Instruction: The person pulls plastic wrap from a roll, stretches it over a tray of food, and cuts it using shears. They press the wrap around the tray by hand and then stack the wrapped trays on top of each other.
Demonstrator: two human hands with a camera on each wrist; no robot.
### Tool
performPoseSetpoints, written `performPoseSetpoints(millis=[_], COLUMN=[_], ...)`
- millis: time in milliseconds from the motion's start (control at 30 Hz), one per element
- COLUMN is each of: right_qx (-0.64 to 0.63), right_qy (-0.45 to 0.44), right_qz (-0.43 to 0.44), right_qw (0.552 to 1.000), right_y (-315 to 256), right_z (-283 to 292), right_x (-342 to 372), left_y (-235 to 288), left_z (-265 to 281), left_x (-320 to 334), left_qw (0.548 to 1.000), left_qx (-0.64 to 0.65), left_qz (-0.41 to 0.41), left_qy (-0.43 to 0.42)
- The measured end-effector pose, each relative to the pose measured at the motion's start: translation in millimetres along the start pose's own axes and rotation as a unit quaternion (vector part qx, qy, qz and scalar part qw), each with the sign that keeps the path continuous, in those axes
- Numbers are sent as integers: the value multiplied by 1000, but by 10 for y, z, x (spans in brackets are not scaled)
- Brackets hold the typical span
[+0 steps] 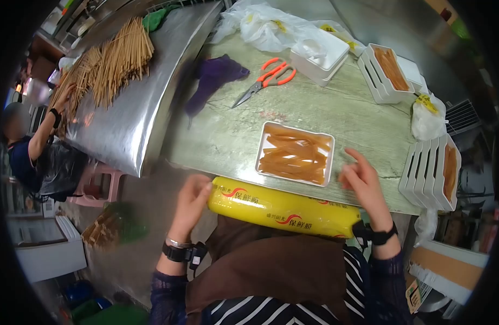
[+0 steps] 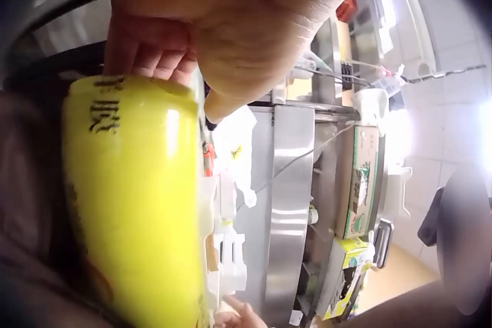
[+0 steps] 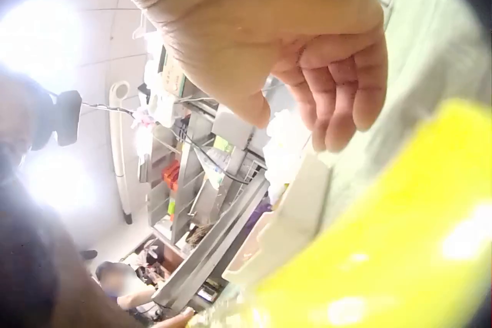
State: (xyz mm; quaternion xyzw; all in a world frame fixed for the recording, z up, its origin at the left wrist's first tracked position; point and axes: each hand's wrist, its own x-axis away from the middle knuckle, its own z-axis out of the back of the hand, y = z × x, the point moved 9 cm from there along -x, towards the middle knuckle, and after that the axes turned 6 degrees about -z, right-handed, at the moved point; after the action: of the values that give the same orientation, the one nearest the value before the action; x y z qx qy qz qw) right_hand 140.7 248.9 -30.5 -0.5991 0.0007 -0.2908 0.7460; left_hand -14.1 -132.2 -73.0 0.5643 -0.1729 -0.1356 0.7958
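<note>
A yellow-wrapped roll of cling film [image 1: 282, 208] with red and black print lies along the near table edge, in front of the person's apron. My left hand [image 1: 192, 200] is at its left end, fingers loosely bent, thumb tip right by the corner. In the left wrist view, the fingers pass partly behind the end of the roll [image 2: 138, 205]. Just beyond the roll, a white tray [image 1: 332, 157] holds flat amber-brown strips [image 1: 293, 154]. My right hand [image 1: 363, 184] hovers right of this tray, forefinger extended, other fingers relaxed; the right wrist view shows nothing in its grasp.
Orange-handled scissors [image 1: 265, 81] and a purple cloth [image 1: 214, 81] lie farther back on the table. Stacked white trays [image 1: 431, 173] stand at right; more [image 1: 379, 76] and white containers [image 1: 320, 59] are behind. At left, a person sits by a metal table [image 1: 135, 108] with wooden sticks [image 1: 122, 62].
</note>
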Motion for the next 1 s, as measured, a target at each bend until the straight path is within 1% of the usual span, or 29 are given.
performPoseSetpoints(millis=[33,67,167,233,267,333,433,467,567,600,633,700,733,767,800,833,933,1000], right_qx=[-5,24,79,91,59,0,-131,-159,-122,-120,-116,-112,-135,-129,-123,-118,60,122], right_qy=[20,56,158,181,160,131,143,115,109,112,122,138,137,136,130,124,108,135], right_qz=[9,10,34,-25,-27,-36,-56,-55,-15,-18,-22,-18,-40,-39,-37,-33,-19,3], right_qw=[1000,998,984,979,985,991,979,979,986,986,985,984,980,982,983,985,992,983], right_y=[81,196,510,906,989,1049,893,1058,989,953,880,861,845,840,857,867,889,794], right_z=[119,261,536,608,503,301,77,133,258,276,271,286,249,252,253,259,309,387], right_x=[110,241,785,1114,1190,1329,1355,1335,1397,1457,1451,1439,1428,1457,1471,1451,1388,1367], left_y=[-66,-120,-115,-76,-64,-93,-148,-168,-171,-272,-259,-363,-367,-371,-385,-372,-370,-424], left_z=[-73,-137,-203,-249,-264,-268,-307,-283,-226,-209,-227,-251,-274,-255,-248,-245,-282,-273], left_x=[68,113,177,218,236,299,419,452,515,519,502,441,425,427,441,445,419,362], left_qw=[999,999,999,995,991,988,983,982,977,974,970,971,968,966,966,964,968,972], left_qx=[43,35,36,91,122,147,174,180,201,210,221,214,225,234,242,253,240,219], left_qz=[24,34,16,26,30,39,46,46,68,84,99,99,100,100,87,81,78,77], left_qy=[0,-7,-19,-27,-37,-28,-26,-22,-10,-1,16,33,41,52,19,28,-12,-22])
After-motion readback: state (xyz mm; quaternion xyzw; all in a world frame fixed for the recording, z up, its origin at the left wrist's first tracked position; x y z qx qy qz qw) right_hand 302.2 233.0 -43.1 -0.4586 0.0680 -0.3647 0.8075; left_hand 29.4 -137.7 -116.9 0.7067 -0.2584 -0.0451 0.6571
